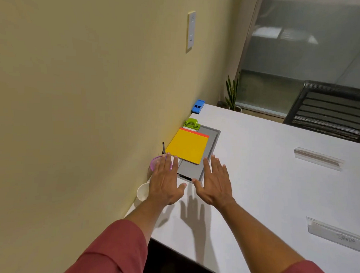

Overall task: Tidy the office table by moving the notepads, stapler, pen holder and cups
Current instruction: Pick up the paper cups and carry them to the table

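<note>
A yellow notepad (187, 145) lies on top of a red one (193, 132) along the wall side of the white table (265, 170). Behind them sit a green stapler (192, 123) and a blue stapler (198, 106). My left hand (165, 179) hovers flat and open above a purple cup (154, 163), partly hiding it; a dark pen (163, 148) sticks up just behind. A white cup (143, 191) stands nearer, beside my left wrist. My right hand (214, 182) is spread open over the near end of the grey cable flap (191, 169), holding nothing.
The yellow wall runs close along the table's left edge. Two clear name-plate holders (319, 158) (335, 233) lie on the right part of the table. A black mesh chair (329, 113) stands at the far side, a potted plant (232, 93) in the corner.
</note>
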Demonstrator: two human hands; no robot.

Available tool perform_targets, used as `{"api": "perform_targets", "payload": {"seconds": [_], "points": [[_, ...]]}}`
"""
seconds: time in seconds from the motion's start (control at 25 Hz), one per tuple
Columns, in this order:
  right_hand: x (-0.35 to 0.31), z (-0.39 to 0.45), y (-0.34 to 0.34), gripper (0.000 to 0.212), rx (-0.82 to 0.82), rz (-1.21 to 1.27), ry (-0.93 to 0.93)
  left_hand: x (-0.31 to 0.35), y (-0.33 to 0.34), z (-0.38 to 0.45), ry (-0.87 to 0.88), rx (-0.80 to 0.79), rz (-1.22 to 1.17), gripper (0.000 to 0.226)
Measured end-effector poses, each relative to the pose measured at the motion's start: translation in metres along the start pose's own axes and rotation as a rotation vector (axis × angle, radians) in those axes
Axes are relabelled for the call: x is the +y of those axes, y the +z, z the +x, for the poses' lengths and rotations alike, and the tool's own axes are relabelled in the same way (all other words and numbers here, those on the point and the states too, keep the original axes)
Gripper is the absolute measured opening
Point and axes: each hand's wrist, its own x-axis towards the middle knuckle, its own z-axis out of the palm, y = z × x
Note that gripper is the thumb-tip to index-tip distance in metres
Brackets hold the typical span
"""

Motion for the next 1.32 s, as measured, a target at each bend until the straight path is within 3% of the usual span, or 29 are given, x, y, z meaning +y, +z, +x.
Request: {"api": "perform_targets", "payload": {"seconds": [0.16,0.56,0.84,1.32], "points": [[-0.025,-0.028,0.006,0.084,-0.025,0.025,-0.068,-0.01,0.006,-0.049,-0.072,0.049,-0.039,0.097],[-0.089,-0.052,0.035,0.079,-0.114,0.165,-0.098,-0.055,0.026,-0.106,-0.342,-0.009,-0.187,0.102],[-0.128,-0.029,0.063,0.053,-0.257,0.401,0.09,-0.082,0.046,-0.099,-0.406,-0.052,-0.329,0.096],[-0.155,0.001,0.088,0.033,-0.198,0.551,0.457,-0.102,0.062,-0.081,-0.377,-0.133,-0.473,0.091]]}}
